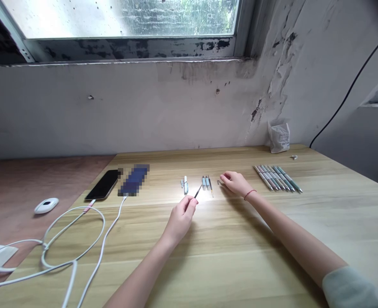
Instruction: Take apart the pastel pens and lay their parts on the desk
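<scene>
My left hand (182,215) pinches a thin dark pen refill (198,191) between thumb and fingertips, its tip pointing up and right. Ahead of it lie a pale blue pen barrel (186,185) and a small blue pen clip piece (181,184). Two short blue grip sections (205,183) lie side by side, with another refill (211,186) beside them. My right hand (235,183) is lowered to the table with its fingertips closed together; whatever they hold is hidden. Just left of those fingertips are small metallic parts (218,182), perhaps springs.
A row of several assembled pens (278,178) lies at the right. Leftward are a black phone (102,185), a blurred blue device (134,180) and looping white cables (102,252). By the wall stands a white packet (279,136). A white oval gadget (46,205) rests far left.
</scene>
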